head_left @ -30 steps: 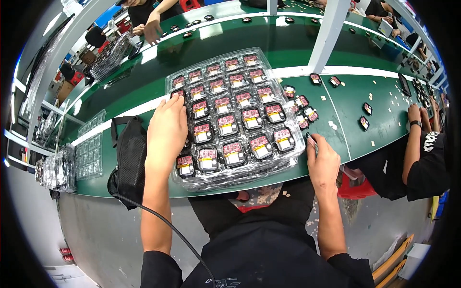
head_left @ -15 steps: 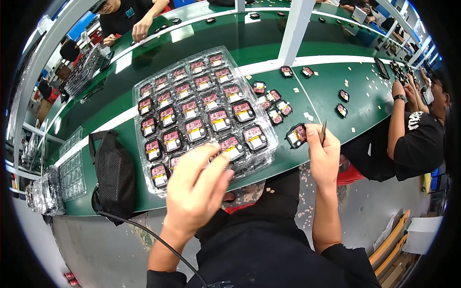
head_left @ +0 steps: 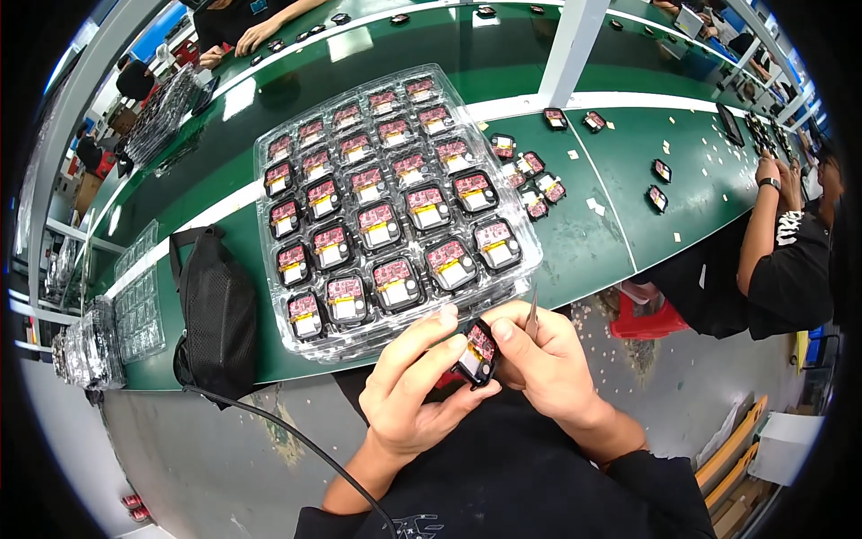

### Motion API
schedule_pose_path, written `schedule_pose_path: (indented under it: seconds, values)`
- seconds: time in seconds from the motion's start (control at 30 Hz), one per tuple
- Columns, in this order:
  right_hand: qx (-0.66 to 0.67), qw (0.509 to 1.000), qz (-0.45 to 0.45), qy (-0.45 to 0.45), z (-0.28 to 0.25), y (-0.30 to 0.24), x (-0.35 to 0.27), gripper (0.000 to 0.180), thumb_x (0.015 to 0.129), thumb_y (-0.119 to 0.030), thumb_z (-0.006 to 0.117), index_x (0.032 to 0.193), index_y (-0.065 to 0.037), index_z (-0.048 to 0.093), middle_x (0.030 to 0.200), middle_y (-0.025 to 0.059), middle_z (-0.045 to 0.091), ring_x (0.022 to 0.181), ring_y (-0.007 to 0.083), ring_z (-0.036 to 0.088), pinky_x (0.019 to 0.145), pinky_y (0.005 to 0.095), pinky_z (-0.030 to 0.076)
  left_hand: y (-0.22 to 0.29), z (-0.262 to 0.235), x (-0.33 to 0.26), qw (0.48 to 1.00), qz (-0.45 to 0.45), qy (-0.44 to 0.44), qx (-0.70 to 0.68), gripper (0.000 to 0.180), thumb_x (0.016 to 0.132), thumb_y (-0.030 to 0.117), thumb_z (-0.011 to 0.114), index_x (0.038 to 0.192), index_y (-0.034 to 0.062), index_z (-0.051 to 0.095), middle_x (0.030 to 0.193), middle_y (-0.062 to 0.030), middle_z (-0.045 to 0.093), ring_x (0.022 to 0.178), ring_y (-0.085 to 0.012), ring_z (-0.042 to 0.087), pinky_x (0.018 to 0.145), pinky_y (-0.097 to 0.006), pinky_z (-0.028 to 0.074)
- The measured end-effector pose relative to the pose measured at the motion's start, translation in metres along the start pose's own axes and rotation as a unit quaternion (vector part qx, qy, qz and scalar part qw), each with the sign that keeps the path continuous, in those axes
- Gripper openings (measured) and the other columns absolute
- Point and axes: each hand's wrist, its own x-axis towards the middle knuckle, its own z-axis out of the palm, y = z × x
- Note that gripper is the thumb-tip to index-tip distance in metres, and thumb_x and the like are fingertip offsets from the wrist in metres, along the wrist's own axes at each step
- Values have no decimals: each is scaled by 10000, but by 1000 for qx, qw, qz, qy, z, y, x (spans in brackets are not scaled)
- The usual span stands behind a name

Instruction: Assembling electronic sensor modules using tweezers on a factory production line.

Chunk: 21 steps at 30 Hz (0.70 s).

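Observation:
In front of my body, both hands hold a small black-framed electronic module point(head_left: 476, 353) with a red circuit board and a pale block. My left hand point(head_left: 409, 386) closes its fingers and thumb on the left side of it. My right hand point(head_left: 549, 364) pinches its other side; thin metal tweezers point(head_left: 533, 316) also stick up from between those fingers. Just beyond the hands lies a clear plastic tray point(head_left: 528, 260), stacked on others, its pockets filled with similar modules point(head_left: 379, 225).
Loose modules point(head_left: 534, 189) lie right of the tray on the green bench point(head_left: 575, 269), among small pale scraps. A black mesh bag point(head_left: 215, 305) sits at the left, near stacked clear trays point(head_left: 90, 355). A white post point(head_left: 575, 54) rises behind. Co-workers sit at right and far left.
My right hand has brought the module and tweezers left and nearer to my body. My left hand has come back from over the tray and taken hold of the module too.

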Motion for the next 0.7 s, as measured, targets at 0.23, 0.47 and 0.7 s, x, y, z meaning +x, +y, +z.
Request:
schedule_pose_path:
  seconds: [0.23, 0.47, 0.7]
  values:
    - [-296, 924, -240, 36, -1, 4, 3, 276, 1019, -171, 651, 1208, 23, 596, 913, 94, 644, 659, 152, 599, 582, 279, 512, 7, -1, -10, 857, -261, 97, -433, 607, 838, 172, 871, 1302, -91, 582, 1396, -239, 525, 1239, -366, 626, 1052, -461, 532]
    - [-628, 599, -494, 50, -20, -2, 14, 348, 754, -100, 812, 1090, -23, 762, 909, 52, 670, 572, 133, 552, 493, 278, 439, 0, -7, -13, 835, -296, 91, -456, 599, 837, 167, 869, 1300, -93, 592, 1408, -217, 513, 1212, -341, 637, 1031, -446, 543]
    - [-641, 543, -541, 33, -20, -1, 15, 425, 695, -114, 738, 1108, -17, 765, 893, 45, 666, 553, 117, 505, 482, 261, 392, 2, -5, -12, 824, -303, 54, -475, 588, 839, 111, 859, 1315, -103, 589, 1433, -195, 489, 1235, -320, 623, 1042, -433, 534]
